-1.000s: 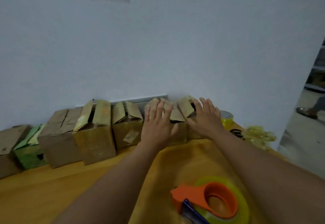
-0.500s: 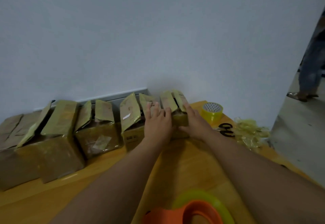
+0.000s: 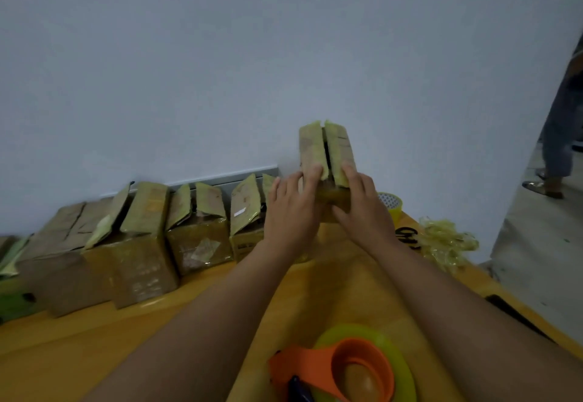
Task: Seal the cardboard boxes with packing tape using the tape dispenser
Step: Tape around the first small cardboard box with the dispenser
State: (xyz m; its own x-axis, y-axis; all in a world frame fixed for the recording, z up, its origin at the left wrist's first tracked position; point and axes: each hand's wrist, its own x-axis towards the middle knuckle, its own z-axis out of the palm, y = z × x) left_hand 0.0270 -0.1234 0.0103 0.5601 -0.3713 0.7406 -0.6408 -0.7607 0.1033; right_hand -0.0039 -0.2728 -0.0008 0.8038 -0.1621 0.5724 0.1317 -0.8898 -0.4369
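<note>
A small cardboard box [image 3: 326, 152] is held up off the yellow table [image 3: 94, 338], its two top flaps standing upright with a narrow gap between them. My left hand [image 3: 291, 212] grips its left side and my right hand [image 3: 362, 209] its right side. An orange tape dispenser [image 3: 334, 370] with a yellow-green tape roll lies near the front edge, between my forearms. A row of several open-flapped boxes [image 3: 195, 231] stands along the wall to the left.
A spare yellow tape roll [image 3: 391, 204], black scissors [image 3: 408, 237] and a crumpled heap of used tape [image 3: 448, 244] lie at the right of the table. A person's legs [image 3: 558, 136] stand on the floor at the far right.
Both hands closed around the rightmost box and lifted it off the table; its flaps now stand up together. The view shifted slightly.
</note>
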